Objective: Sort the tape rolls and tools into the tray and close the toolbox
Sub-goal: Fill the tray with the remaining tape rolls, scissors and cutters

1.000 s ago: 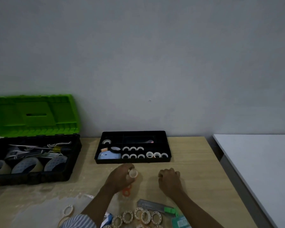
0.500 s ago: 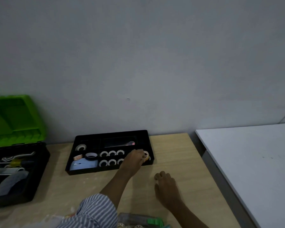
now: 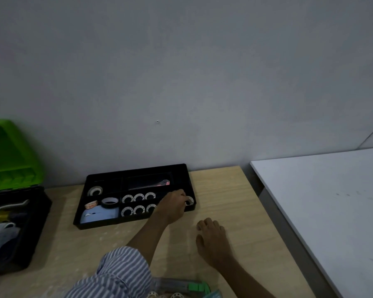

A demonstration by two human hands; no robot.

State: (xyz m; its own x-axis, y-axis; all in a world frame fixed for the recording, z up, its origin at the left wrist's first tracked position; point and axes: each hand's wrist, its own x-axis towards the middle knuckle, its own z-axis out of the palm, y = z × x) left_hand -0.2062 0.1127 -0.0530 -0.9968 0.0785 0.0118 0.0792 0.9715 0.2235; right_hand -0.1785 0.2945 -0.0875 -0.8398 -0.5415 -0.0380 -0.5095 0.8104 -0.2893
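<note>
A black compartment tray [image 3: 136, 172] lies on the wooden table by the wall. It holds several small white tape rolls [image 3: 138, 197], a black tape roll [image 3: 109, 202], a blue object [image 3: 99, 214] and a flat tool [image 3: 153, 184]. My left hand [image 3: 172, 206] reaches into the tray's right front compartment and pinches a small white tape roll [image 3: 189, 200] there. My right hand [image 3: 211, 237] rests on the table, fingers loosely curled, holding nothing. The toolbox [image 3: 19, 214] stands open at the left, green lid [image 3: 7, 155] up, with tools and large tape rolls inside.
More small tape rolls [image 3: 172, 295] and a grey cutter with a green end [image 3: 181, 286] lie at the table's near edge. A white table [image 3: 332, 211] adjoins on the right. The wall stands right behind the tray.
My left hand carried a small tape roll from the table front into the tray's right front compartment. The view shifted right. My right hand stayed on the table.
</note>
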